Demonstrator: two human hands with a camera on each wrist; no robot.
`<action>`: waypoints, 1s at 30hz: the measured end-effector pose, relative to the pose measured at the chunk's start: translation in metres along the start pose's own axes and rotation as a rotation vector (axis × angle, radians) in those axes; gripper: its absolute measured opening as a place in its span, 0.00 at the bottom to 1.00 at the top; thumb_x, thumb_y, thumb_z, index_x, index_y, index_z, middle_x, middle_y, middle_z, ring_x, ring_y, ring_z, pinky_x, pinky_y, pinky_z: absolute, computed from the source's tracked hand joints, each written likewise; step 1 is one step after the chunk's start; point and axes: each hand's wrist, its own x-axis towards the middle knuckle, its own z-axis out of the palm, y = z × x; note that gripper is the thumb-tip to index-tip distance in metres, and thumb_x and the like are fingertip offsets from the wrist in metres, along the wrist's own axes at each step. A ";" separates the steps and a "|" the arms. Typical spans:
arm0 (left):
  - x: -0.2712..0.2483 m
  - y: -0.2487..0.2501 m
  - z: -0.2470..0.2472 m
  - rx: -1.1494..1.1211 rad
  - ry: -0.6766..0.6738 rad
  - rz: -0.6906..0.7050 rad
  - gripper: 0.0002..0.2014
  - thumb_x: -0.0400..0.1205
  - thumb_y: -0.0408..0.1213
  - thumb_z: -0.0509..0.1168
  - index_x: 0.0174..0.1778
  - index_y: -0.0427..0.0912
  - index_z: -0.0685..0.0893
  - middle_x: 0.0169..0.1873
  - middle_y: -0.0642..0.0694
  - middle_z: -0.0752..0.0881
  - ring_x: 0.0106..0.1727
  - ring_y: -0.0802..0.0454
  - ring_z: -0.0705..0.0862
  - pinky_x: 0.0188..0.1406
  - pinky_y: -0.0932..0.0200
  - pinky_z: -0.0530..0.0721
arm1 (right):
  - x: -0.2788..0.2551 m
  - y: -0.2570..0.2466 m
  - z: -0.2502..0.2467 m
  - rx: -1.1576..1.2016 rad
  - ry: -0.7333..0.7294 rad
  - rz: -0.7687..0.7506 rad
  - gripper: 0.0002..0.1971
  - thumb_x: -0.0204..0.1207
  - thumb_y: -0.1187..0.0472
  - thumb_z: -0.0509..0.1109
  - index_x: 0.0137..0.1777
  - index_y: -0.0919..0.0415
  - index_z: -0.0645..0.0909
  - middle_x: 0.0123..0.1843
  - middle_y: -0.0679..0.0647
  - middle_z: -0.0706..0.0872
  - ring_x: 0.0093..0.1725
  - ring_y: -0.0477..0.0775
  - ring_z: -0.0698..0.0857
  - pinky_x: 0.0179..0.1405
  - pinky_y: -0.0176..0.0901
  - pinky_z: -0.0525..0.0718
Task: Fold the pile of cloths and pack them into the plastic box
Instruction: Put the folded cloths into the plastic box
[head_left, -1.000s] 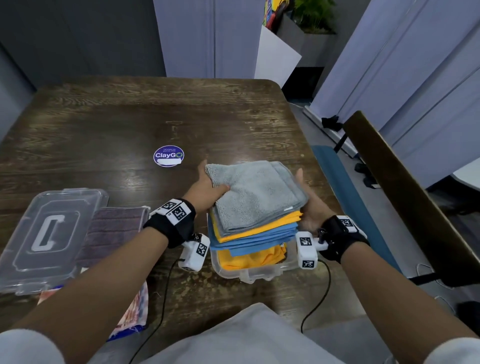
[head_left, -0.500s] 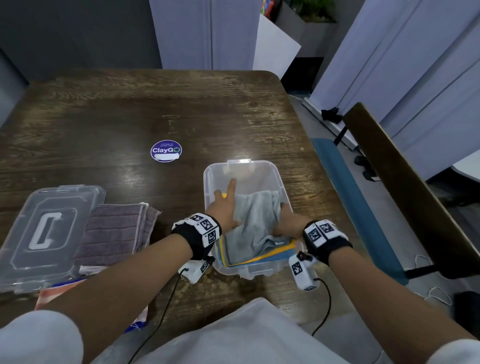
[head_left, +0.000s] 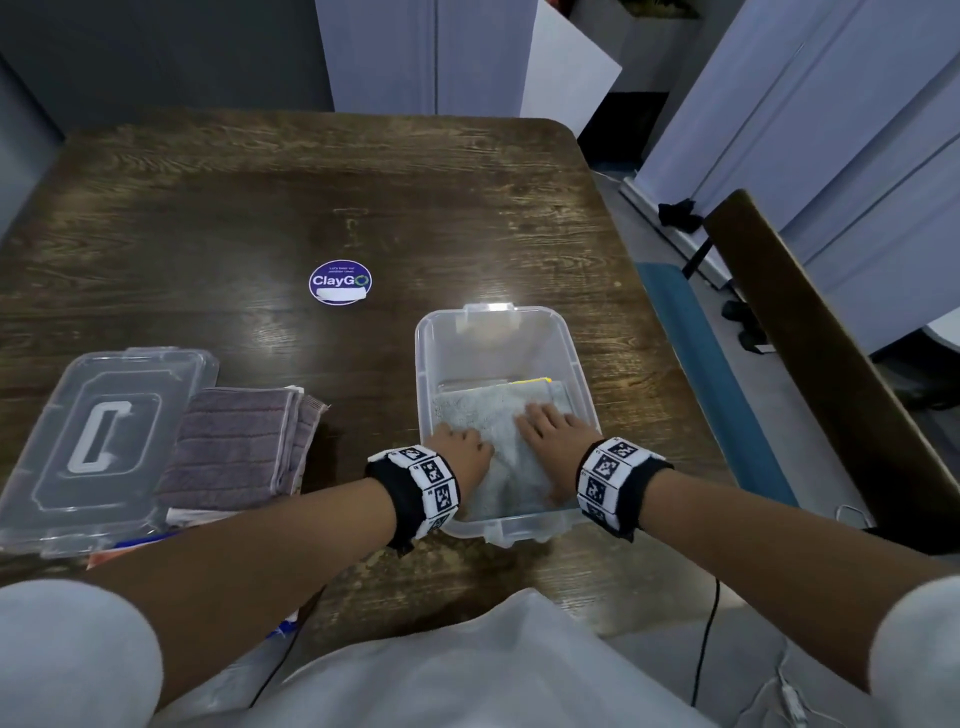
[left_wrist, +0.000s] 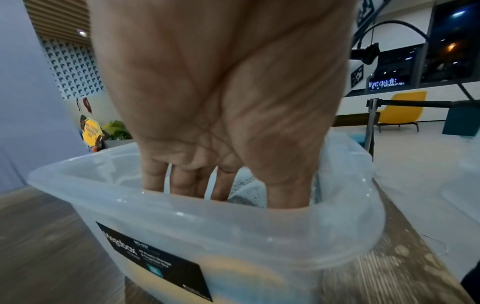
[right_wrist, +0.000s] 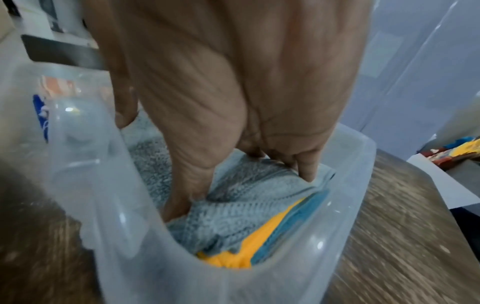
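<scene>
The clear plastic box (head_left: 425, 358) stands on the table's near right part. A folded grey cloth (head_left: 485, 415) lies on top of the stack in its near half, with a yellow cloth's edge (head_left: 531, 381) showing behind it. My left hand (head_left: 462, 448) and right hand (head_left: 551, 431) both press down on the grey cloth inside the box. In the left wrist view the left hand's fingers (left_wrist: 182, 181) reach straight down behind the box rim (left_wrist: 182, 215). The right wrist view shows the right hand (right_wrist: 233, 154) pushing the grey cloth (right_wrist: 246, 197) onto yellow (right_wrist: 262, 236) and blue (right_wrist: 296, 216) cloths.
The box's clear lid (head_left: 104, 441) lies at the left, partly on a folded purple cloth (head_left: 239, 447) and printed papers. A round ClayGo sticker (head_left: 340, 281) is on the table's middle. A dark chair back (head_left: 831, 364) stands off the right edge.
The stack of folded cloths, held above the box a second ago, has gone down into it. Both hands moved from the stack's sides onto the grey cloth on top.
</scene>
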 end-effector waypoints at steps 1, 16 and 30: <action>0.000 0.002 -0.001 0.021 0.001 0.004 0.34 0.81 0.44 0.72 0.79 0.37 0.65 0.74 0.35 0.72 0.73 0.37 0.76 0.75 0.43 0.69 | 0.003 -0.003 0.004 0.008 -0.001 0.029 0.61 0.73 0.48 0.80 0.88 0.67 0.35 0.89 0.68 0.40 0.88 0.70 0.46 0.85 0.58 0.58; 0.018 0.002 -0.029 -0.051 -0.141 0.027 0.24 0.80 0.50 0.73 0.69 0.42 0.81 0.67 0.40 0.77 0.64 0.40 0.81 0.63 0.48 0.80 | 0.032 -0.020 -0.009 -0.071 -0.079 -0.101 0.31 0.86 0.58 0.61 0.85 0.64 0.55 0.84 0.64 0.61 0.81 0.68 0.65 0.76 0.58 0.70; 0.029 0.006 -0.021 0.078 -0.138 0.012 0.25 0.87 0.43 0.64 0.78 0.34 0.70 0.70 0.35 0.73 0.70 0.40 0.76 0.67 0.49 0.75 | 0.067 0.013 0.007 -0.029 -0.238 -0.122 0.58 0.62 0.43 0.83 0.84 0.55 0.50 0.85 0.62 0.60 0.75 0.70 0.74 0.62 0.67 0.83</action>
